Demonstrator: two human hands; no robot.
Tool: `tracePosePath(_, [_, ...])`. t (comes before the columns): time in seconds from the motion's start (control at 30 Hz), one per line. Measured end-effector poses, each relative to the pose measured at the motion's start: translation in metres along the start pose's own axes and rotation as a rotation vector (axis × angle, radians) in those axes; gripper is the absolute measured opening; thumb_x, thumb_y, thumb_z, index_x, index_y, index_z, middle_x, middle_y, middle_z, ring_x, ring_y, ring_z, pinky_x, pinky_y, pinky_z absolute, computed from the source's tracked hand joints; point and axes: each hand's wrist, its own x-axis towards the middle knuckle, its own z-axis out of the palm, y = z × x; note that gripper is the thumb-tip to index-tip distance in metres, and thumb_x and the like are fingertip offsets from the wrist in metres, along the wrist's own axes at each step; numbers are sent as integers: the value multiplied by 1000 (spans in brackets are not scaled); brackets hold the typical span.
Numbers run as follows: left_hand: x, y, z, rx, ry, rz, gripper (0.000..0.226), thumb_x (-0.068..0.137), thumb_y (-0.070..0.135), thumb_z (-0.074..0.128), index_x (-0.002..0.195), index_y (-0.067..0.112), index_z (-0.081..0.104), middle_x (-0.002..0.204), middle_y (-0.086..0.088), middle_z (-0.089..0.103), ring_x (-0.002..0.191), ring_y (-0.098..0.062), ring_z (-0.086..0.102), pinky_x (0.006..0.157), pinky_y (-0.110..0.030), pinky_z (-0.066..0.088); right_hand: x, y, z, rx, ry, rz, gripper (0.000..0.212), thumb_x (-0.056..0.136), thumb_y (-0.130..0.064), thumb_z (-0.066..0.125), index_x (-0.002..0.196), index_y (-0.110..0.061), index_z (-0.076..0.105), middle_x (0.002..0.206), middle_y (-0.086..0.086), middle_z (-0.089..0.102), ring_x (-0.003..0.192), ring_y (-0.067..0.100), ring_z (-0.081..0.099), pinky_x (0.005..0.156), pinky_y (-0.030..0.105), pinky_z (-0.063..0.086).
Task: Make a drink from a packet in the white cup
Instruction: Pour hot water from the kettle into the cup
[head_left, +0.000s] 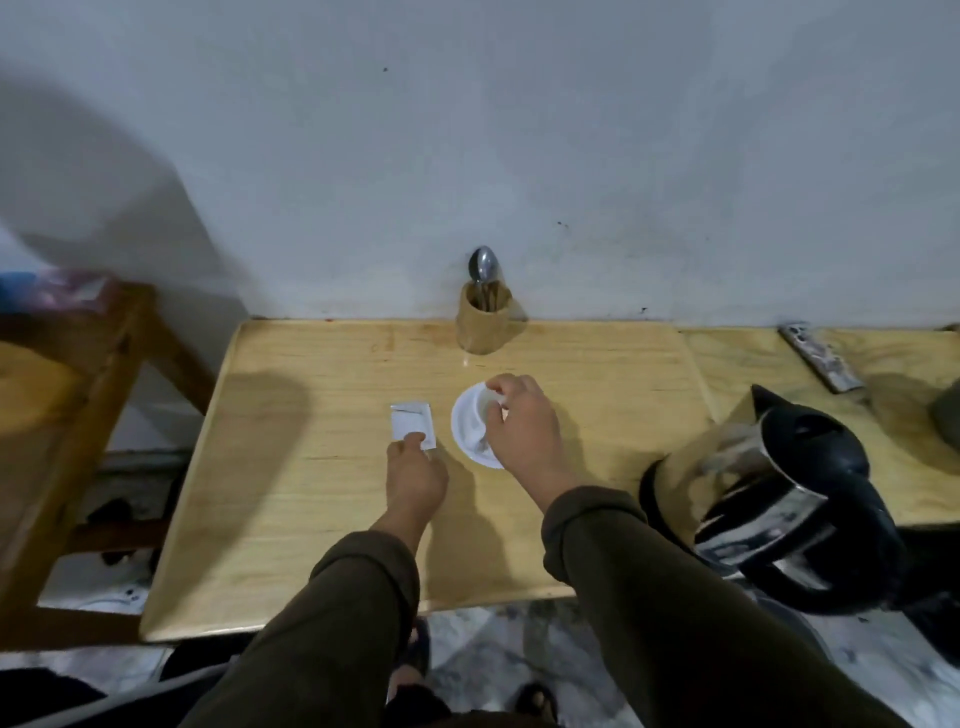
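Observation:
A white cup (485, 410) stands on a white saucer (467, 431) in the middle of the wooden table (311, 493). My right hand (522, 426) covers the cup's right side, fingers curled on its rim. To the left of the saucer a small white packet (412, 423) lies flat on the table. My left hand (415, 470) pinches the packet's near edge with thumb and fingers. A steel and black electric kettle (769, 499) sits tilted in view at the table's right edge.
A wooden holder (483, 322) with a metal spoon (483, 267) stands against the wall behind the cup. A remote (821, 356) lies on the adjoining surface at the right. A wooden frame (67, 415) stands to the left. My feet show below the table's near edge.

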Motion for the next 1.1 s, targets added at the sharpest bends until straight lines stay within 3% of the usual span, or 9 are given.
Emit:
tracePosePath(0.13, [-26, 12, 29, 41, -47, 36, 50, 96, 18, 45, 143, 5, 34, 144, -19, 45, 134, -34, 41, 108, -37, 34, -20, 32, -41, -53, 131, 4, 32, 87, -6, 50, 117, -9, 61, 125, 11, 54, 108, 29, 57, 84, 35, 47])
tracePosePath(0.27, [-38, 29, 53, 107, -128, 69, 50, 95, 19, 44, 143, 7, 33, 136, -22, 53, 124, -39, 49, 99, -40, 42, -45, 69, -83, -152, 222, 5, 32, 88, -8, 50, 118, -9, 60, 126, 12, 50, 114, 29, 52, 93, 39, 44])
tracePosePath(0.37, [-41, 38, 67, 162, -194, 54, 59, 97, 23, 42, 150, 7, 19, 137, -23, 50, 124, -41, 49, 97, -40, 42, -66, 94, -110, -261, 301, -2, 31, 85, -7, 51, 114, -10, 62, 127, 13, 50, 118, 30, 48, 97, 43, 41])
tracePosePath(0.57, [-41, 41, 83, 179, -153, -3, 61, 97, 21, 43, 149, 4, 17, 146, -25, 39, 132, -42, 41, 108, -42, 34, -102, 135, -147, -466, 462, -86, 25, 79, -11, 59, 103, -15, 67, 123, 10, 58, 117, 25, 47, 93, 46, 40])
tracePosePath(0.7, [-45, 42, 94, 119, -134, -57, 64, 97, 22, 41, 152, 9, 10, 150, -23, 35, 134, -42, 38, 112, -44, 32, -122, 154, -162, -520, 508, 9, 35, 74, -11, 61, 108, -16, 62, 127, 11, 55, 121, 22, 35, 99, 56, 36])
tracePosePath(0.8, [-47, 43, 101, 51, -120, -117, 67, 97, 24, 40, 153, 10, 5, 150, -22, 34, 136, -42, 35, 113, -44, 31, -136, 163, -175, -441, 444, 132, 55, 75, -6, 55, 128, -17, 48, 140, 10, 42, 130, 27, 33, 102, 52, 28])
tracePosePath(0.9, [-48, 42, 103, -96, -114, -159, 58, 100, 31, 29, 152, 10, 16, 148, -22, 38, 135, -41, 37, 115, -48, 30, -145, 168, -185, -296, 484, 280, 64, 77, -4, 53, 137, -19, 35, 140, 9, 38, 125, 29, 38, 98, 43, 35])
tracePosePath(0.97, [-48, 40, 104, -107, -128, -154, 61, 98, 32, 33, 152, 12, 14, 146, -22, 40, 133, -41, 39, 114, -49, 33, -148, 172, -188, -123, 523, 434, 57, 80, -7, 55, 132, -19, 36, 130, 10, 45, 114, 30, 48, 96, 44, 43])
tracePosePath(1.1, [-58, 42, 100, -22, -144, -126, 73, 94, 28, 47, 153, 19, 6, 145, -21, 41, 130, -42, 42, 110, -48, 37, -151, 177, -195, 273, 486, 634, 16, 84, -14, 59, 96, -15, 48, 93, 7, 58, 90, 31, 60, 82, 38, 52])
